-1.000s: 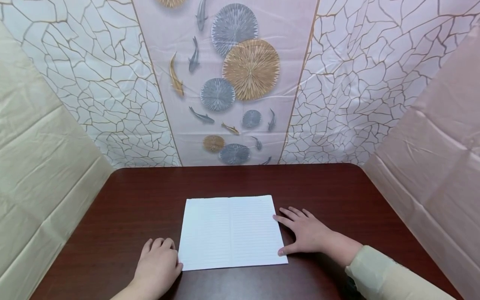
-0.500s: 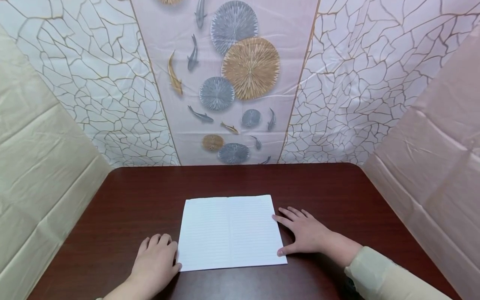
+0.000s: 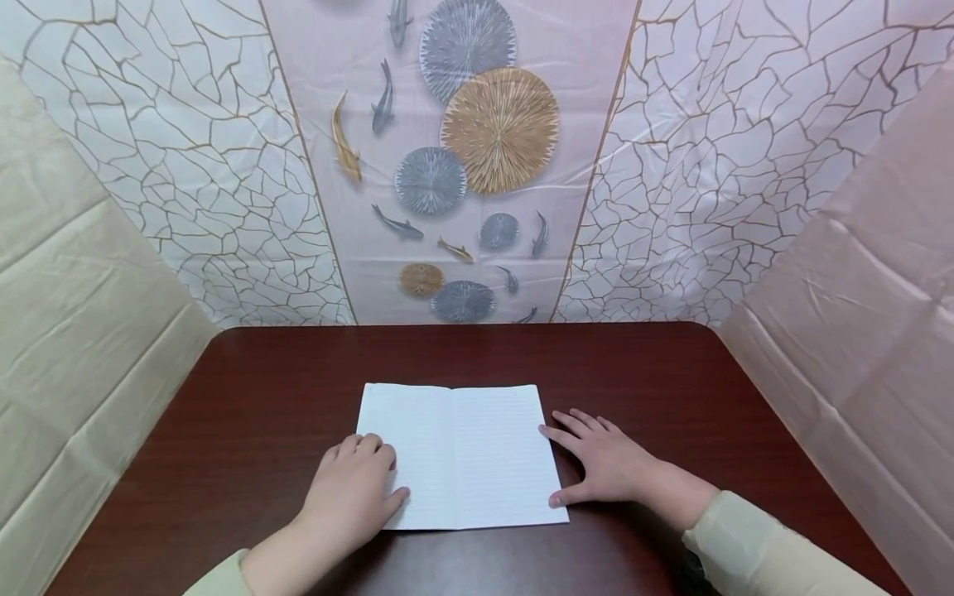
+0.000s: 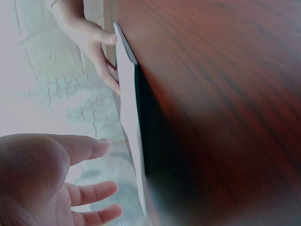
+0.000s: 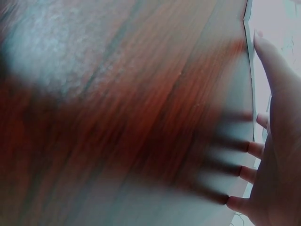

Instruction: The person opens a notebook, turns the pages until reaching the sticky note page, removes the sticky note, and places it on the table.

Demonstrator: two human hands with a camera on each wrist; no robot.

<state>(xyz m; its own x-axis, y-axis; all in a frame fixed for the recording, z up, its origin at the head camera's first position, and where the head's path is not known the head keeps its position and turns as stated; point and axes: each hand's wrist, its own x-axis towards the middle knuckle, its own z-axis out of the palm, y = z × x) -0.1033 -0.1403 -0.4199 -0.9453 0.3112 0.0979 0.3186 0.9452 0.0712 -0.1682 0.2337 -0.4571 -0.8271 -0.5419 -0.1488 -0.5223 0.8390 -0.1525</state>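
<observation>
The fingers of the left hand (image 3: 350, 497) are bending a little and holding nothing. In the left wrist view, its thumb (image 4: 94, 147) and two fingers are sitting apart from each other, and a gap is showing between their tips and the paper. From the head view, this hand is covering part of the left page (image 3: 425, 455) near its outer edge.

The fingers of the right hand (image 3: 611, 459) are lying spread wide, and they are not clamping onto anything. The thumb and the pointer finger are touching the side edge of the right page (image 3: 507, 455), while the other fingertips are resting on the table (image 3: 633, 372) just beside it.

Between the two hands, the lined notebook (image 3: 480, 488) is lying open and flat, with its white pages facing up and a fold running down the middle. It is sitting on the near part of the table, which is showing dark red-brown wood with a shine.

A pale left sleeve (image 3: 224, 575) and a pale right sleeve (image 3: 760, 542) are covering the arms. Behind the table, a back cloth (image 3: 484, 165) is hanging, showing gold and gray circles, little fish and crackly lines. Plain, creased side cloths (image 3: 857, 273) are standing at both sides.
</observation>
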